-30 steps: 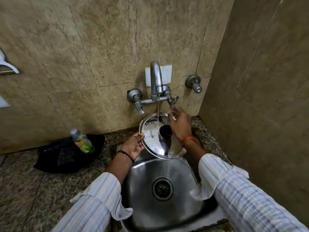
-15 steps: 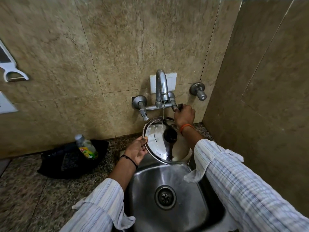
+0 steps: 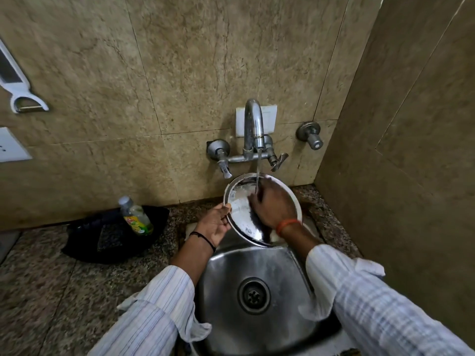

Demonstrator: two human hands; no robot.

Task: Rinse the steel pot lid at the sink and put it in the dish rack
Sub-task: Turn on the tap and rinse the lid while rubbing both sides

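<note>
The round steel pot lid (image 3: 240, 209) is held tilted over the back of the steel sink (image 3: 282, 273), under the wall tap (image 3: 254, 124). A stream of water falls from the spout onto the lid. My left hand (image 3: 216, 223) grips the lid's left rim. My right hand (image 3: 275, 204) lies on the lid's face with the water running over its fingers; it covers the lid's knob and middle. No dish rack is in view.
A green dish-soap bottle (image 3: 136, 217) leans in a black tray (image 3: 113, 235) on the granite counter to the left of the sink. A white peeler (image 3: 20, 91) hangs on the tiled wall. A tiled side wall stands close on the right.
My right hand has left the tap's right handle and come down onto the lid's face. The water stream is stronger now. My left hand keeps its hold on the rim.
</note>
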